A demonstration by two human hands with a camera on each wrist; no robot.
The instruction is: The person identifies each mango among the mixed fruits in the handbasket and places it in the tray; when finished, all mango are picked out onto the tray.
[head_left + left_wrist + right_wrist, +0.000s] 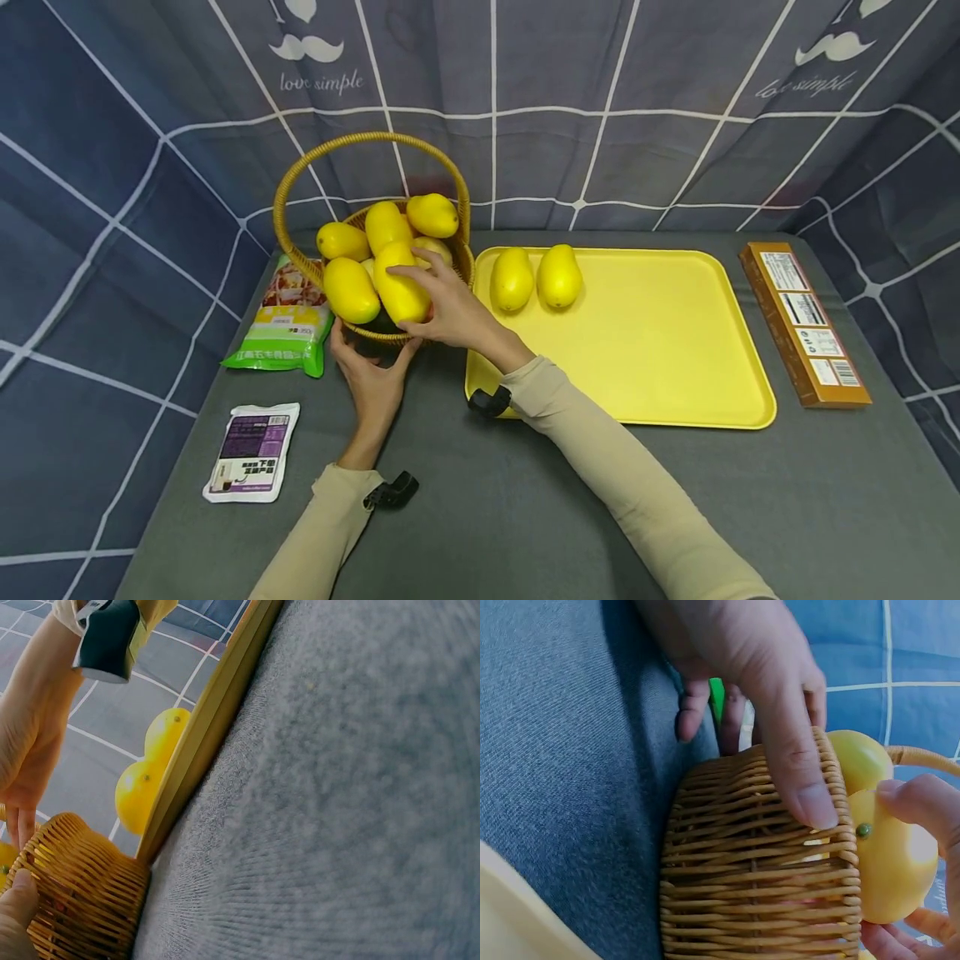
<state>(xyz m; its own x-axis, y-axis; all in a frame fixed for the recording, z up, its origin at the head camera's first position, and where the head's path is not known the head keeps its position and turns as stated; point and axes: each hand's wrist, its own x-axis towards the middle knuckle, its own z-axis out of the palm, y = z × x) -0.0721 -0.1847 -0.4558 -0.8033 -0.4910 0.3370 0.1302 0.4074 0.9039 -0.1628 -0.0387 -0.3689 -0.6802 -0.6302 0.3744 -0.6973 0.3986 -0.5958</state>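
A wicker basket with a tall hoop handle is heaped with several yellow mangoes. At its front, my right hand grips one mango between thumb and fingers, close over the rim. The right wrist view shows that mango beside the rim, with its small green stem end. My left hand holds the basket's front, thumb pressed on the woven wall. Two more mangoes lie side by side on a yellow tray, at its back left.
Left of the basket lies a green and yellow food bag, partly behind it. A white and purple pouch is nearer the front left. Beyond the tray's right edge lies a brown box. Checked cloth hangs behind the grey table.
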